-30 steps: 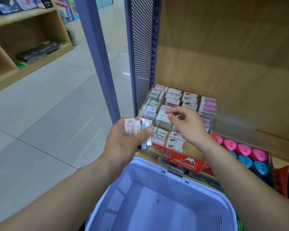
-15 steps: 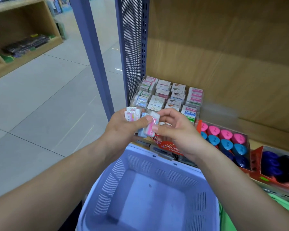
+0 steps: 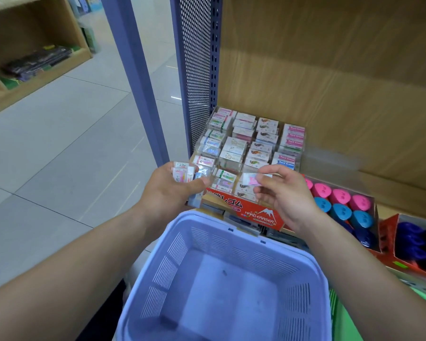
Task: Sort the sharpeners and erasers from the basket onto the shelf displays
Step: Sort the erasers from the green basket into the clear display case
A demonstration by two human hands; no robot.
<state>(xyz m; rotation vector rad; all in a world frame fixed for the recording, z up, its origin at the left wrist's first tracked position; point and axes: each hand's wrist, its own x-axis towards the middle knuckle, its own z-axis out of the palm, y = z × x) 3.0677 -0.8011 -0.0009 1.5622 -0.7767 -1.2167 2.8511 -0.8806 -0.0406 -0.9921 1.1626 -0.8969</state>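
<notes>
My left hand [image 3: 167,193] grips a small stack of wrapped erasers [image 3: 183,172] in front of the shelf's left edge. My right hand [image 3: 285,193] pinches one pink-and-white eraser [image 3: 250,179] just above the front row of the clear eraser display [image 3: 249,148], which holds several rows of packed erasers. A red "Hard Eraser" box [image 3: 261,214] stands below it. Pink and blue sharpeners [image 3: 340,203] fill a box to the right. The lilac basket [image 3: 305,289] sits below my hands, and nothing shows on its floor.
A blue perforated upright [image 3: 194,70] bounds the shelf on the left. A red box of dark blue and black sharpeners [image 3: 413,244] stands at the far right. The wooden back panel [image 3: 330,82] rises behind the displays. Across the tiled aisle is another wooden shelf unit [image 3: 35,57].
My right hand took one eraser from the stack in my left hand and carried it right, toward the display's front row. The left hand stayed close to where it was.
</notes>
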